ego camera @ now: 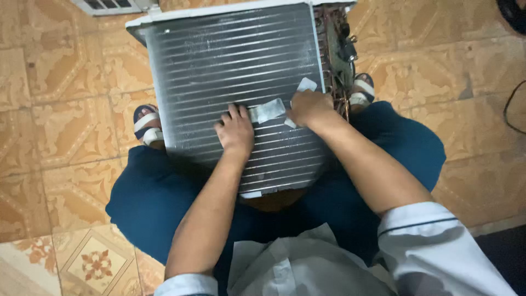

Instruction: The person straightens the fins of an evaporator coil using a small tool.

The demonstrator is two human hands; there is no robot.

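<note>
A large finned metal coil unit with a white frame leans against my knees, its silver fins facing me. My left hand lies flat on the fins and presses the left end of a strip of silvery tape. My right hand is closed on the tape's right end, with a loose tape piece sticking up past the knuckles. Copper tubes and wiring run down the coil's right side.
I am squatting on a patterned orange tile floor in blue trousers and sandals. A white grille lies at the top left. A dark cable curves at the right edge.
</note>
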